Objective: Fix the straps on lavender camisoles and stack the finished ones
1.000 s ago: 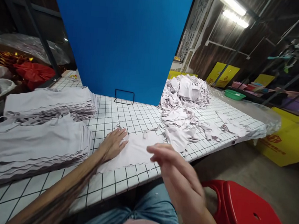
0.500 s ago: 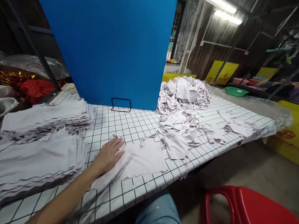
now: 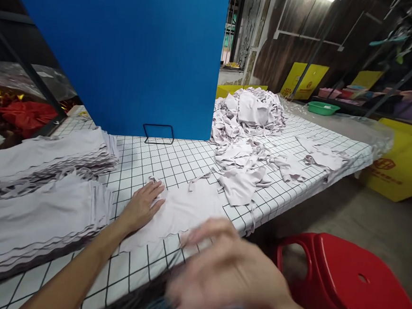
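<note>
A pale garment piece with thin straps is spread flat on the table's grid-patterned cover. My left hand rests flat on its left end, fingers stretched out. Blurred by motion, my right hand is over the table's near edge, in front of the garment piece; its fingers look bent, and whether they hold anything is unclear. To the left lie a near stack of similar pieces and a farther stack. A crumpled loose piece lies just right of the spread one.
A big heap of pale pieces sits toward the back right. Behind the table's middle stands a tall blue panel with a black wire stand. A red stool is at right, beyond it a yellow box.
My right hand has risen from the bottom edge toward the garment piece. My left hand stays on the piece. The whole view has shifted slightly.
</note>
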### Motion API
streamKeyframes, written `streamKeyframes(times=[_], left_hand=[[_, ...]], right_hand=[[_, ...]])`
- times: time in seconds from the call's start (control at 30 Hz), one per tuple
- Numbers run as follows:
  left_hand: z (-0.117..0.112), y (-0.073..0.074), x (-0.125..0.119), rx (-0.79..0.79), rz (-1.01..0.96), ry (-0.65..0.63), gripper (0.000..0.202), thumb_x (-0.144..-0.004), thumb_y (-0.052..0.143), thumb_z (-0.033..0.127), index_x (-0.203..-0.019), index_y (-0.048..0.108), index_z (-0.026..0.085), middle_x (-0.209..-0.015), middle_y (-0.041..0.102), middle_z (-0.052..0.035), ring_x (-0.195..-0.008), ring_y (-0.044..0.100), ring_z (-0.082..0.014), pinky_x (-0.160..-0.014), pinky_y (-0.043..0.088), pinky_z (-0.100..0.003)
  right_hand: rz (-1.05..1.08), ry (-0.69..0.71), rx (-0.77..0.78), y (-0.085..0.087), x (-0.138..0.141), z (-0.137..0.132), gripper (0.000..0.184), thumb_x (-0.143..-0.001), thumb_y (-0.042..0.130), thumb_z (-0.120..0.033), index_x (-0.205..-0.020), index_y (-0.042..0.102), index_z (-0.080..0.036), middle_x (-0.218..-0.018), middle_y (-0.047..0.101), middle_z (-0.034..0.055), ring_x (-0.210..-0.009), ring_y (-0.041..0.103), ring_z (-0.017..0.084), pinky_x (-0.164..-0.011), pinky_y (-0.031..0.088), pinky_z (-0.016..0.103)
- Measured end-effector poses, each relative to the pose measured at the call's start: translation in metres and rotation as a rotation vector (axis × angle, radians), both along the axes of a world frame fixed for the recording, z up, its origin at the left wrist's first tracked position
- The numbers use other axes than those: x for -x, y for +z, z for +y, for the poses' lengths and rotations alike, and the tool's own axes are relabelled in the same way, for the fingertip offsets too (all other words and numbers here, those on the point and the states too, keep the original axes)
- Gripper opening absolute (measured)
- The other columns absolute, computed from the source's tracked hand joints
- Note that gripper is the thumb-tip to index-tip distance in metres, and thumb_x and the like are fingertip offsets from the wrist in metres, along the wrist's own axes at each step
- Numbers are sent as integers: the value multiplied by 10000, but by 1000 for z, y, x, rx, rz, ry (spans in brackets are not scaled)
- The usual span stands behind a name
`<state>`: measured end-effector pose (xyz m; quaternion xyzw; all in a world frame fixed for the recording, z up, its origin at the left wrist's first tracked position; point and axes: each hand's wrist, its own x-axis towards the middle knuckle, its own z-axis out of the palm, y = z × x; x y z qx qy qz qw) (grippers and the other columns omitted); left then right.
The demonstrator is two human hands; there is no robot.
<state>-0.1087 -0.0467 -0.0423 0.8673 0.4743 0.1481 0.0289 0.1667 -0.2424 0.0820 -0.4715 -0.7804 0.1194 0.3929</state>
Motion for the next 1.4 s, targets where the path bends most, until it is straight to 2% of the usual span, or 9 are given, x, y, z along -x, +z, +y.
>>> streamKeyframes(times=[0.13, 0.27, 0.47, 0.57, 0.73, 0.9, 1.03, 1.27, 1.4], left_hand=[[-9, 14, -4, -79, -80, -18, 451, -957, 400, 445, -1239, 624, 174, -1393, 554, -135, -1355, 427, -331, -1114, 358, -543], [-22, 44, -26, -14, -172, -96, 397, -935, 452, 473, -1113, 678, 200, -1291, 615, -126, -1253, 514, -321, -1054, 422, -547], [-31, 92, -98, 501, -538, -210, 734, -814, 646, 578, -1448, 436, 272, -1481, 474, -108, -1296, 510, -300, -996, 501, -462], [-33, 114, -119, 789, -793, -340, 550, -842, 635, 554, -1251, 632, 187, -1245, 662, -125, -1107, 637, -267, -921, 536, -415], [-29, 141, -83, 785, -930, -149, 396, -804, 693, 516, -974, 706, 159, -902, 726, -62, -794, 671, -185, -736, 555, -335], [-12, 123, -21, 649, -678, 49, 298, -755, 722, 457, -791, 666, 166, -786, 685, -30, -760, 632, -156, -712, 512, -284], [-11, 98, -11, 620, -498, 57, 354, -800, 644, 513, -801, 654, 159, -795, 661, -47, -763, 610, -173, -732, 500, -319], [-36, 91, -83, 342, -369, -12, 388, -820, 617, 462, -1095, 604, 188, -1156, 620, -104, -964, 592, -245, -782, 506, -378], [-34, 93, -70, 293, -273, -34, 150, -827, 512, 245, -905, 618, 173, -978, 644, -73, -906, 592, -224, -807, 483, -364]], right_hand=[[-230, -401, 36, -66, -41, 66, 430, -896, 548, -452, -1273, 581, -247, -1242, 603, 142, -1194, 497, 342, -944, 410, 565], [-274, -602, 130, -96, -89, 95, 196, -946, 484, -311, -905, 622, -178, -957, 629, 123, -958, 549, 280, -821, 443, 457], [383, 105, 199, 0, -53, 121, 216, -993, 445, -412, -918, 507, -218, -789, 552, -3, -670, 505, 125, -614, 430, 254], [566, 217, 147, 43, -29, 144, 283, -949, 531, -461, -821, 489, -213, -743, 492, -19, -647, 480, 101, -576, 411, 220], [670, 246, 242, 54, -43, 172, 306, -905, 585, -496, -816, 527, -209, -735, 508, -22, -604, 473, 83, -528, 397, 205], [244, 163, 629, 3, -77, 172, 296, -851, 653, -468, -854, 621, -173, -783, 604, 27, -611, 519, 103, -492, 396, 228], [48, 149, 599, -30, -79, 162, 244, -837, 663, -401, -904, 666, -166, -776, 621, 27, -639, 516, 113, -522, 396, 238], [39, 64, -89, 10, -41, 128, 58, -887, 603, -204, -850, 630, -168, -844, 602, 46, -733, 543, 138, -616, 457, 273], [-67, 499, 144, 25, -36, 99, 78, -906, 616, -239, -948, 655, -186, -837, 648, 30, -700, 579, 117, -596, 461, 242]])
